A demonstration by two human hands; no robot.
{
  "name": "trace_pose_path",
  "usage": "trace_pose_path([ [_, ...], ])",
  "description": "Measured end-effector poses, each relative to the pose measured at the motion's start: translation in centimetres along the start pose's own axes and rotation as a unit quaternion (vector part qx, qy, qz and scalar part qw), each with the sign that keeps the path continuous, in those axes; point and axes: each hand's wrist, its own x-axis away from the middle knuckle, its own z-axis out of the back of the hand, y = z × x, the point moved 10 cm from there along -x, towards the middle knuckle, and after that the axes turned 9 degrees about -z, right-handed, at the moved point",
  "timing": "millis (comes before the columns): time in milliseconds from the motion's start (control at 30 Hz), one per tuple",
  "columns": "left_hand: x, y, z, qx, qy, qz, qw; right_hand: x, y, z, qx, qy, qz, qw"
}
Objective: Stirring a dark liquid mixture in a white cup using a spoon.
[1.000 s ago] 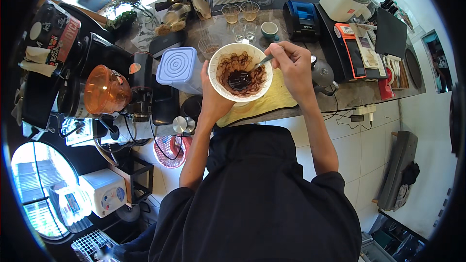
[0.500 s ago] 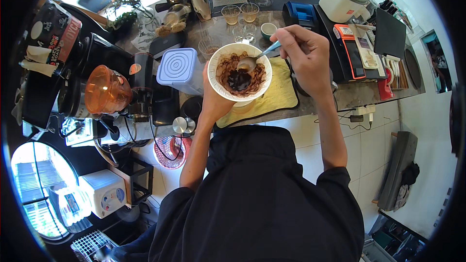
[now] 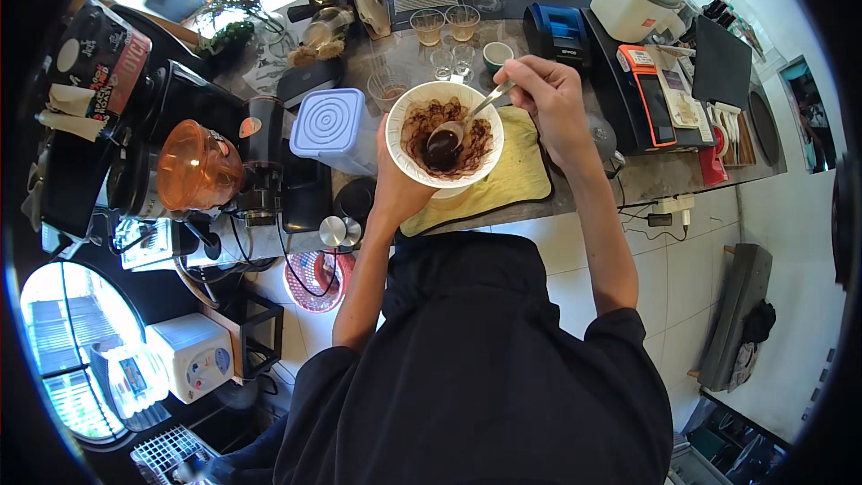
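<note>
My left hand (image 3: 400, 190) is wrapped around the left side of a white, cone-shaped coffee dripper (image 3: 490, 162), held up above the counter's front edge. Its inside is smeared with dark brown, wet-looking grounds (image 3: 431, 115), darkest at the bottom. Between thumb and fingers, my right hand (image 3: 552, 103) pinches the handle of a metal spoon (image 3: 485, 104). The spoon's bowl dips into the dark wet mass, tilted down toward the left. Below and behind the dripper lies a yellow cloth (image 3: 516, 162) with a dark edge.
Left of my hands stands a lidded container (image 3: 329, 124), with an orange-hoppered grinder (image 3: 199, 166) beyond. Farther back are small glasses (image 3: 452, 61), a little cup (image 3: 496, 56) and two clear cups (image 3: 444, 25). At right sit a glass server (image 3: 603, 139) and an orange-edged device (image 3: 648, 99).
My right hand has shifted slightly left and down, and the spoon's bowl has gone lower into the dark mass. The dripper has barely moved in my left hand.
</note>
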Motion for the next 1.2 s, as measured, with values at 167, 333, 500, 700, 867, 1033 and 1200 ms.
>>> trace_pose_path([
  [167, -0.3, 0.3, 0.0, -0.017, -0.008, -0.026, 0.999, 1.6, -4.8, -0.9, 0.027, -0.001, 0.075, 0.997],
  [333, -0.4, 0.4, -0.1, 0.038, -0.004, 0.001, 0.999, 2.5, -6.3, -1.9, 0.118, 0.011, 0.139, 0.983],
  [500, -0.4, 0.0, 0.1, -0.031, -0.008, -0.019, 0.999, 0.7, -3.1, -2.5, 0.19, -0.029, 0.108, 0.975],
  [700, -0.7, 0.4, 0.1, -0.016, -0.024, -0.017, 0.999, -1.3, 0.6, -1.3, 0.068, -0.041, 0.027, 0.996],
  [867, -0.3, 0.0, 0.4, 0.018, -0.018, 0.012, 1.0, -0.4, -2.1, -1.4, 0.022, -0.036, 0.031, 0.999],
  [1033, -0.5, 0.5, 0.4, 0.027, -0.009, -0.006, 1.0, 1.3, -6.0, -2.5, 0.083, -0.038, 0.109, 0.99],
  [1200, -0.7, 0.7, 0.2, -0.019, -0.029, -0.014, 0.999, 1.3, -5.4, -3.2, 0.194, -0.025, 0.123, 0.973],
])
